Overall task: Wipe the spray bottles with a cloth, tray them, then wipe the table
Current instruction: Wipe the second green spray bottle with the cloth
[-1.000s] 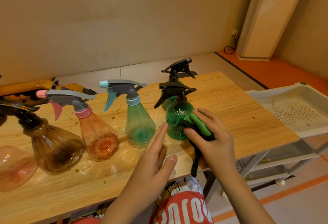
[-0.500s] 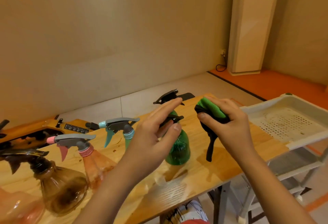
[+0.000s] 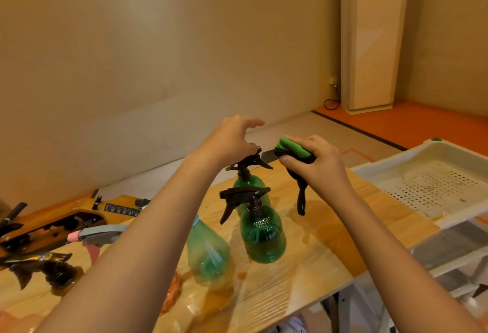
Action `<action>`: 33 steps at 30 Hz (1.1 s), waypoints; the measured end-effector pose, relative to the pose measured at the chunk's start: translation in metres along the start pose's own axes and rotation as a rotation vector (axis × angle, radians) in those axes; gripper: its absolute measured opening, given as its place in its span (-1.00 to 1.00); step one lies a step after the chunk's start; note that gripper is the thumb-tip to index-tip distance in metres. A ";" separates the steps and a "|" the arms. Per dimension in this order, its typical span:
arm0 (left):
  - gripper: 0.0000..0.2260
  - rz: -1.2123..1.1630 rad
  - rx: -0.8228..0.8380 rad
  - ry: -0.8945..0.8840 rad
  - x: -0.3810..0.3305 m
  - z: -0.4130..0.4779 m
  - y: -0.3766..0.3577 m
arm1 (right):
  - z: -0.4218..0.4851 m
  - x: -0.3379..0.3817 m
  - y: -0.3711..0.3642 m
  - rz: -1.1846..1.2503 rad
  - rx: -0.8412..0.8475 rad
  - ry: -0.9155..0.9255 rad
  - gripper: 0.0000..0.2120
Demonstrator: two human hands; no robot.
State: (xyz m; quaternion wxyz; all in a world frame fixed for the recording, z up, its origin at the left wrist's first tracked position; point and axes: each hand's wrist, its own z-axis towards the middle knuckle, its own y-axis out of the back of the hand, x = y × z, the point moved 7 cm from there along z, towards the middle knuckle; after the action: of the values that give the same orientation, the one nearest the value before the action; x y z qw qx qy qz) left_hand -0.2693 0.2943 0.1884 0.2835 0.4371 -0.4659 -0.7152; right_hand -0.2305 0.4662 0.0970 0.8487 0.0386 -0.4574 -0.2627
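Your right hand (image 3: 317, 166) gripped the cloth (image 3: 293, 147), bunched into a tight green-and-black wad with a dark tail hanging below your fist. You held it raised above the surface (image 3: 324, 243), just right of the far green bottle (image 3: 249, 182). That looked like a ready position for wiping, with the pad end facing the sprayer head.

Your left hand (image 3: 232, 142) arched over that bottle's black trigger head. The lower fingertips touched it and the forefinger stuck forward. I cannot tell whether the fingers had actually closed on it. Taking the head makes sense: it would steady or lift the bottle so the cloth could work round the body.

The far green bottle stood upright at the far side of the surface, directly behind the near green bottle (image 3: 262, 232). Left of these, a pale green bottle (image 3: 208, 256) was half hidden behind your left forearm. A pink-nozzled bottle (image 3: 92, 236) and a brown bottle (image 3: 55, 273) stood further left.

The tray (image 3: 435, 182) waited beyond the right end of the surface with no bottle in the part that showed, so by my judgement the traying had not begun. Wet patches shone near the bottles, which would be work for the last wipe.
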 end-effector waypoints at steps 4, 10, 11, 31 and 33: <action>-0.47 -0.098 0.057 0.104 0.029 0.014 -0.021 | 0.001 -0.003 -0.001 0.043 0.006 -0.016 -0.59; -0.50 -0.043 0.103 0.176 0.058 0.018 -0.037 | 0.004 -0.009 -0.002 0.081 0.026 -0.046 -0.60; -0.53 -0.050 0.103 0.174 0.059 0.019 -0.038 | 0.004 -0.010 -0.003 0.087 0.029 -0.048 -0.60; -0.64 -0.580 -0.355 -0.073 -0.006 -0.011 0.077 | 0.007 0.017 0.031 0.257 -0.057 -0.045 -0.69; -0.64 -0.648 -0.375 -0.117 -0.015 -0.022 0.095 | 0.006 0.039 0.038 0.319 -0.048 -0.033 -0.66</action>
State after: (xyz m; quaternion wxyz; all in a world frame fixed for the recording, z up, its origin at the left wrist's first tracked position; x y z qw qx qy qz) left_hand -0.2425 0.2587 0.2768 0.0905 0.4605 -0.1799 -0.8645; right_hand -0.2021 0.4813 0.1413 0.8727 -0.0593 -0.4652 -0.1359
